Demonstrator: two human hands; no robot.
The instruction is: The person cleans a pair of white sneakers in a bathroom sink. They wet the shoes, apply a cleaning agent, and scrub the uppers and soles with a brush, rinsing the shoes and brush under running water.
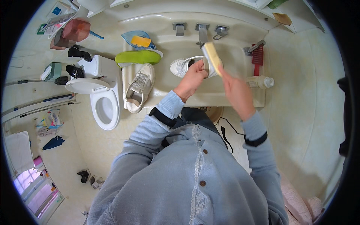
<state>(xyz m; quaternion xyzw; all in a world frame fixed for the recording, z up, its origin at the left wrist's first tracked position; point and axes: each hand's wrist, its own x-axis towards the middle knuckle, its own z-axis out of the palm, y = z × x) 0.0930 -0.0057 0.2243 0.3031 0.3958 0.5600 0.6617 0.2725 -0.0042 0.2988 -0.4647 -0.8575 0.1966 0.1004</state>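
Note:
Over the sink basin, my left hand grips a white lace-up sneaker near its heel, the toe pointing left. My right hand holds a scrubbing brush with a pale yellow back against the heel end of the shoe, below the faucet. The brush's bristle side is mostly hidden. On the sink's left rim lies a second white sneaker, its toe towards the faucet. A bright green insole rests behind it, beside a blue leaf-shaped soap dish with an orange block.
A red brush and a clear bottle with a white cap lie on the right rim. A toilet with raised lid stands to the left, black shoes on its tank. A black cord hangs below the sink.

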